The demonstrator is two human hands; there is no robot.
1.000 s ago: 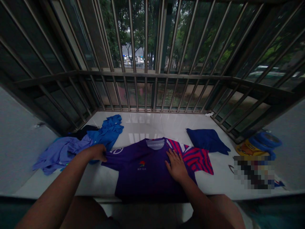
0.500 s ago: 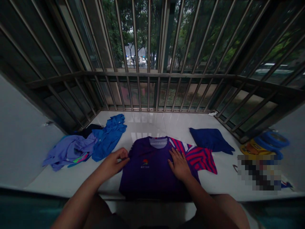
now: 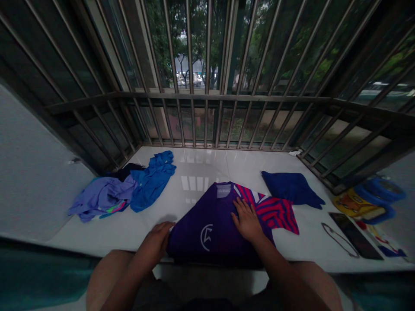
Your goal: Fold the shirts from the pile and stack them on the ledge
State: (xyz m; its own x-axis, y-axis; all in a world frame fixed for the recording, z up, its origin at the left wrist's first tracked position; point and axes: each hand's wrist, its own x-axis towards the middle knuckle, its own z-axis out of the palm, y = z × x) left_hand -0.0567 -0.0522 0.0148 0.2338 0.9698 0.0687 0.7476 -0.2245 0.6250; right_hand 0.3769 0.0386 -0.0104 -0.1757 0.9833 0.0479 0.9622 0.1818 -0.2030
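Note:
A purple T-shirt [image 3: 207,226] lies on the white ledge in front of me, its collar pointing away. Its left side is folded over the front, so a slanting edge runs from the collar to the near left and a pale round emblem shows. The pink-and-purple striped sleeve [image 3: 275,211] spreads out on the right. My left hand [image 3: 158,237] is closed on the folded left corner of the shirt; its fingertips are partly hidden. With fingers stretched out, my right hand [image 3: 247,219] rests flat on the shirt just below the collar.
Crumpled lilac [image 3: 102,196] and blue clothes [image 3: 154,179] lie on the left. A folded navy garment [image 3: 292,188] is at the right. Farther right are a yellow-and-blue container [image 3: 359,205], a dark phone-like slab [image 3: 355,235] and a beaded loop [image 3: 340,239]. Metal bars [image 3: 220,98] close off the window.
My left hand has brought the shirt's left side over the front and moved down toward me. The small chest logo is covered now. My right hand stays flat on the shirt.

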